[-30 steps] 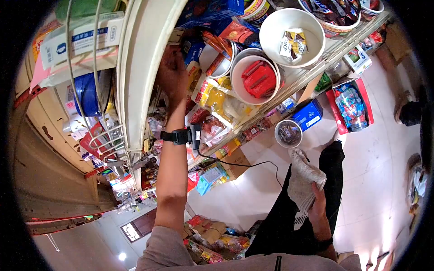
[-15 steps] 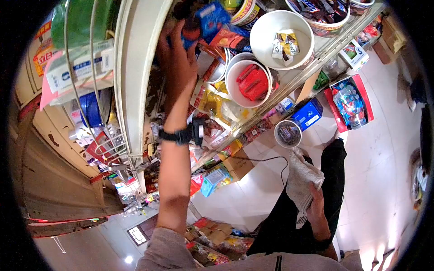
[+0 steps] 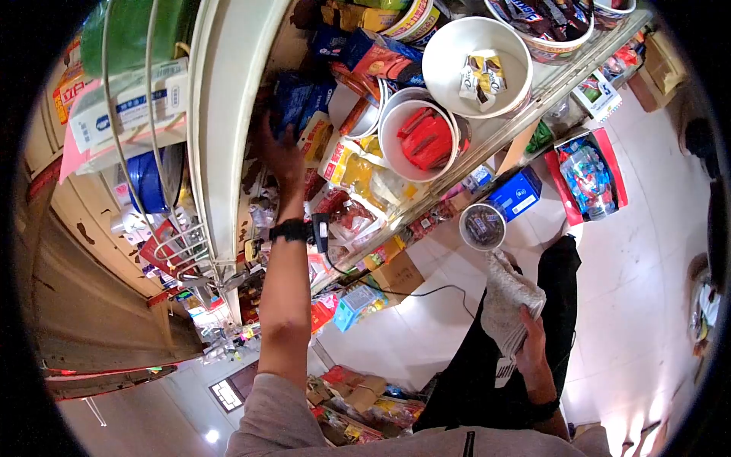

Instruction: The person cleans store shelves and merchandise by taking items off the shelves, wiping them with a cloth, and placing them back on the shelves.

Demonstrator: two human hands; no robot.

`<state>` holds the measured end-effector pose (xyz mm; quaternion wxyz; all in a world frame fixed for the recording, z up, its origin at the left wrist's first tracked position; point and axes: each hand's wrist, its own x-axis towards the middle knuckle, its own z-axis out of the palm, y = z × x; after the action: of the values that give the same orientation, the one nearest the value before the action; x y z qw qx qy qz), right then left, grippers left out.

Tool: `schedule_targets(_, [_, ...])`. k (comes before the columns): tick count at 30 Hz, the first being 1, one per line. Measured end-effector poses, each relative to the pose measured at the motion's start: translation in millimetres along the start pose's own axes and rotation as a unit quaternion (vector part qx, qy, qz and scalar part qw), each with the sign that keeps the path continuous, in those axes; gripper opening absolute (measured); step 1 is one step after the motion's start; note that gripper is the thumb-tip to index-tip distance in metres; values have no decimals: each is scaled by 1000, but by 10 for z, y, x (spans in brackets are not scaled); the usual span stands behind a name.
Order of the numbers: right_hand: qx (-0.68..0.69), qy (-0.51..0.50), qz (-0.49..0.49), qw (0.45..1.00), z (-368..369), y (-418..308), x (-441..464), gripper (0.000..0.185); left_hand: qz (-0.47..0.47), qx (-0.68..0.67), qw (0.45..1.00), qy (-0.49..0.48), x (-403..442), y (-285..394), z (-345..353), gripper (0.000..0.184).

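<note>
My left hand reaches into the dim back of the shelf, its fingers apart at the lower edge of a dark blue packet. Shadow hides part of the fingertips. Yellow-and-white food packs lie just right of this hand. Low on the right, my right hand is closed around a light grey cloth, which hangs over my dark trousers. Near the cloth's upper end stands a tub of dark packets.
White tubs line the shelf, one with red packets, another with small yellow-and-white packets. A pale shelf upright and a wire rack stand left. On the right are a blue box and a red-edged carton.
My left hand lifted toward the blue packets at the back, then came down and left. Blue packets there now lie differently, one just above my fingers. My right hand and the cloth have barely moved.
</note>
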<state>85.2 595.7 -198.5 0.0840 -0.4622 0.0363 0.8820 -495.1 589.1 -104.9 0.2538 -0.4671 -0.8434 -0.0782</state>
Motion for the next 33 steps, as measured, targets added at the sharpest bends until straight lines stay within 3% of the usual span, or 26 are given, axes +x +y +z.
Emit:
schedule_targets(1, [-2,0,1,1000,-8,17,4,55,51,53,997,-19,-89,-355,281,56])
schedule_targets(3, [26,-7,6,1000,-27,48,12,56,101,104,989,-37,-69,-247,304,58])
schedule_targets(5, [15,10,21,1000,-61,59,-2,55,-36,89,995,39,15,238,164,62])
schedule_targets(6, [5,26,36,999,-75,56,3,55,-36,88,995,40,93,487,86,62])
schedule_targets(9, [-7,21,16,1000,-99,60,23,54,8,-32,999,26,383,1251,-66,69])
schedule_targets(11, [-1,17,15,1000,-40,9,18,54,1,-200,976,-85,553,1688,-65,77])
schedule_targets(16, [11,26,20,999,-72,23,48,55,17,-216,970,-111,682,1780,248,75])
schedule_targets(18, [3,11,24,1000,-97,17,34,54,-109,-388,900,-164,660,1764,227,70])
schedule_targets(19, [5,12,25,1000,-93,9,23,54,-80,-340,930,-118,601,1721,160,62])
schedule_targets(20, [8,20,26,999,-71,-1,6,55,-139,-347,924,-80,507,1748,-25,58])
schedule_targets(22, [15,27,27,999,-33,-13,16,55,-153,-219,964,-4,311,1511,-353,50])
schedule_targets(25, [7,13,13,1000,-54,-37,5,55,-295,-444,843,75,122,1504,-903,35])
schedule_targets(28, [-21,37,13,999,-37,-51,9,55,-455,-533,700,137,-113,733,-965,37])
schedule_targets(29, [-14,33,9,999,47,-110,-11,55,-455,-532,701,138,-114,686,-985,37])
schedule_targets(31, [-9,30,7,1000,70,-96,-14,55,-491,-601,619,119,-126,587,-999,41])
schedule_targets(32, [-10,22,7,1000,33,-58,14,56,-492,-600,619,122,-128,525,-979,41])
schedule_targets(33, [-13,14,9,1000,0,-35,24,56,-408,-462,788,6,-142,466,-950,43])
